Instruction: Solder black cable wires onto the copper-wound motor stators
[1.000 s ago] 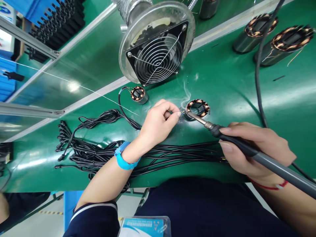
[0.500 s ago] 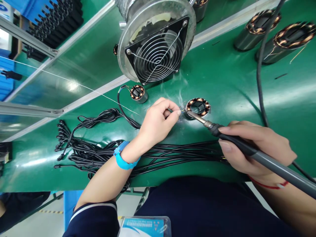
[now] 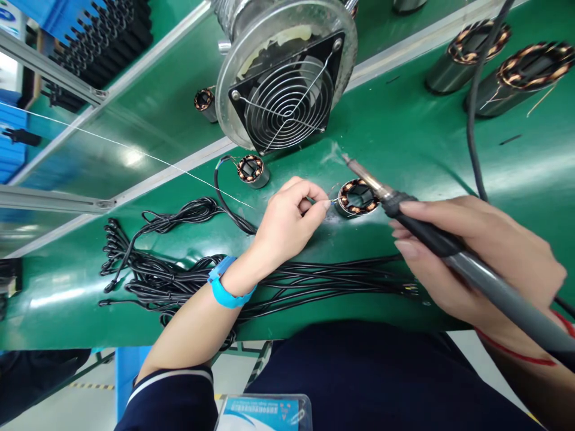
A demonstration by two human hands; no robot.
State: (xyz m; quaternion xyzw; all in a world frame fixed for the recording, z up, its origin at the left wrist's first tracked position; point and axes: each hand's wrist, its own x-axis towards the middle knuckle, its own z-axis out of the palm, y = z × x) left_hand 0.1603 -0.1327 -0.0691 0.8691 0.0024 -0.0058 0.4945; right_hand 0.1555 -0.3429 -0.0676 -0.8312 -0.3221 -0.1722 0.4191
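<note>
My left hand (image 3: 294, 215) pinches a thin wire (image 3: 332, 202) between thumb and forefinger, right beside a motor stator (image 3: 358, 197) with copper windings. The wire reaches toward the stator's left rim. In my right hand (image 3: 476, 257) is a soldering iron (image 3: 431, 233), gripped like a pen. Its tip is raised above and behind the stator, apart from the wire, with a wisp of smoke near it. A second stator (image 3: 252, 171), with a black cable (image 3: 220, 185) running to it, stands to the left.
A fan with a round wire guard (image 3: 287, 111) stands behind my hands. Black cables (image 3: 314, 278) lie bundled along the bench front. Larger stators (image 3: 516, 90) stand at the back right, near a hanging grey cord (image 3: 474, 137). A thin strand (image 3: 171, 164) slants across the left.
My right hand has drawn the soldering iron's tip up and away from the wire beside the stator. My left hand has stayed in place, and the smoke has thinned.
</note>
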